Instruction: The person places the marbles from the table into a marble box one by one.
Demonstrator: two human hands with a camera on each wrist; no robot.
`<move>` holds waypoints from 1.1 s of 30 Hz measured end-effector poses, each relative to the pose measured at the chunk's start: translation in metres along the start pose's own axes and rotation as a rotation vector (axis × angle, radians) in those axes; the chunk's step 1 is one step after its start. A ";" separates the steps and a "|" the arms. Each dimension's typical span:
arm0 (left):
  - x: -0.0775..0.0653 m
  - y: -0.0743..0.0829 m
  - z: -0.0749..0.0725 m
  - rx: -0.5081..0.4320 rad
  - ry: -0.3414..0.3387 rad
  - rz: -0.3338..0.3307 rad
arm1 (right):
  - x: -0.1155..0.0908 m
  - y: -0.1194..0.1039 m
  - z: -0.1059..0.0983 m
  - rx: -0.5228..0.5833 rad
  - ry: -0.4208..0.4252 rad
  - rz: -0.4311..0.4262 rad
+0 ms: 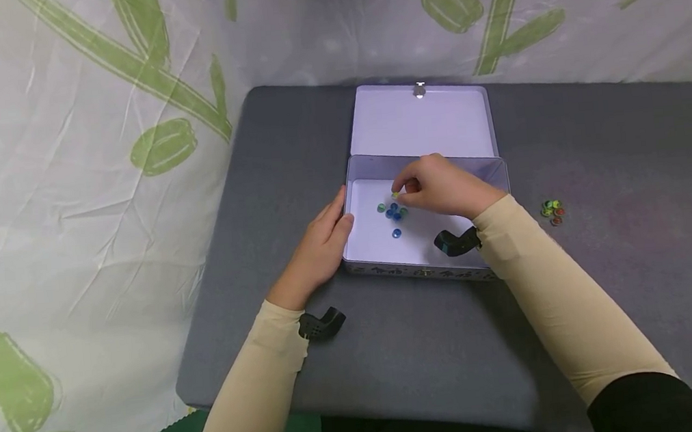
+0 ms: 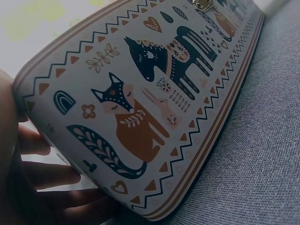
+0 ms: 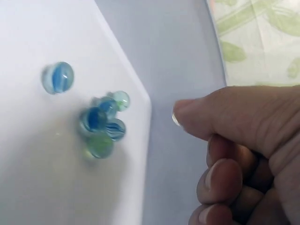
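Note:
A hinged tin box [image 1: 387, 268] stands on the table with its lid [image 1: 420, 117] laid back. My left hand [image 1: 319, 244] rests along the box's left side, its thumb at the rim; in the left wrist view its fingers [image 2: 51, 176] reach along the end wall beside the printed fox and horse. Over the inside of the box, my right hand [image 1: 438, 184] pinches a yellow-green marble [image 1: 395, 195] between thumb and fingertips. The right wrist view shows the thumb [image 3: 197, 115] hiding that marble. Below, blue marbles [image 3: 93, 119] and green marbles [image 3: 99, 145] cluster on the white bottom, with one blue marble [image 3: 61, 77] apart.
On the grey table [image 1: 626, 171], right of the box, lies a small group of yellow-green and red marbles [image 1: 552, 210]. A sheet with painted green leaves [image 1: 163, 147] hangs along the left and back edges. Each wrist carries a black camera mount [image 1: 321, 324].

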State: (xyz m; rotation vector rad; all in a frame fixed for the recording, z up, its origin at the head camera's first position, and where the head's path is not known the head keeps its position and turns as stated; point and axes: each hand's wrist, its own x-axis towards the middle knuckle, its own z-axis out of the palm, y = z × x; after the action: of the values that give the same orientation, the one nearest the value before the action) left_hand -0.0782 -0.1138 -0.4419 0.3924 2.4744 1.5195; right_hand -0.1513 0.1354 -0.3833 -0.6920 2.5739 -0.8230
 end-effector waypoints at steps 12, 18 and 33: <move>0.000 -0.002 0.000 0.004 0.003 -0.001 | 0.005 0.010 0.011 0.012 -0.082 0.037; 0.001 -0.002 0.001 0.006 0.006 0.010 | 0.005 0.012 0.013 0.016 -0.087 0.038; 0.002 -0.001 0.001 0.003 0.007 0.016 | 0.007 0.015 0.013 0.010 -0.078 0.031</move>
State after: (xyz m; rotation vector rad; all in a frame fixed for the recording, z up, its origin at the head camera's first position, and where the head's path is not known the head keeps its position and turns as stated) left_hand -0.0799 -0.1125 -0.4437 0.4083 2.4853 1.5256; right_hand -0.1559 0.1360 -0.4038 -0.6664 2.5025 -0.7833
